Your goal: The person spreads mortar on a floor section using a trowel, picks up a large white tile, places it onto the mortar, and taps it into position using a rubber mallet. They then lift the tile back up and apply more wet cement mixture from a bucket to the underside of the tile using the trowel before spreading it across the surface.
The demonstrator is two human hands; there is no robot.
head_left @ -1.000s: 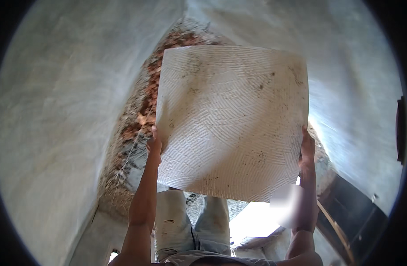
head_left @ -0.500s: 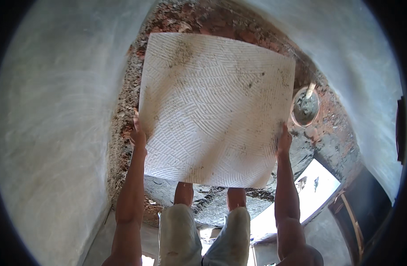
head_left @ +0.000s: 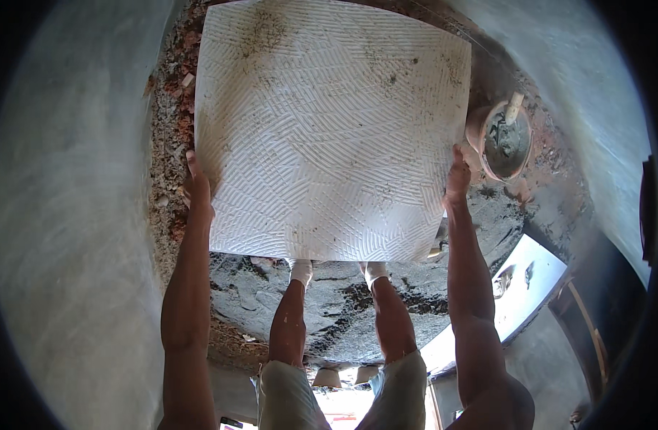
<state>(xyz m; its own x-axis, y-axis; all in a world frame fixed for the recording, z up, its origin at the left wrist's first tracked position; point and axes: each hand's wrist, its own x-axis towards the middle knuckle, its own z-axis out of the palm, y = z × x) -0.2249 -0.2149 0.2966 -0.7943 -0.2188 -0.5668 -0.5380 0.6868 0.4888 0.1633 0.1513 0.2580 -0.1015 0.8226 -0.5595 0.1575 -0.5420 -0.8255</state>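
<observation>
A large, pale, square tile point(head_left: 329, 143) with a ridged back spans the space in front of me. Dark dirt specks mark its far corners, and the ridged side faces up at me. My left hand point(head_left: 198, 185) grips its left edge, thumb pointing up along the side. On the opposite edge, my right hand point(head_left: 456, 179) is closed in the same way. Both arms are stretched forward. Beyond the near edge my feet point(head_left: 300, 271) show in part; the tile hides the ground beneath it.
Right of the tile stands a bucket point(head_left: 475, 132) of grey mortar point(head_left: 508, 147) with a pale handle point(head_left: 514, 109) sticking out. Wet grey mortar point(head_left: 246, 290) covers the floor around my feet. A shiny white slab point(head_left: 533, 265) lies at lower right. Smooth grey walls point(head_left: 78, 215) rise on both sides.
The tile and both hands have shifted farther up the picture, and the tile appears slightly larger. More of my legs and feet now shows below it. Both hands keep their hold.
</observation>
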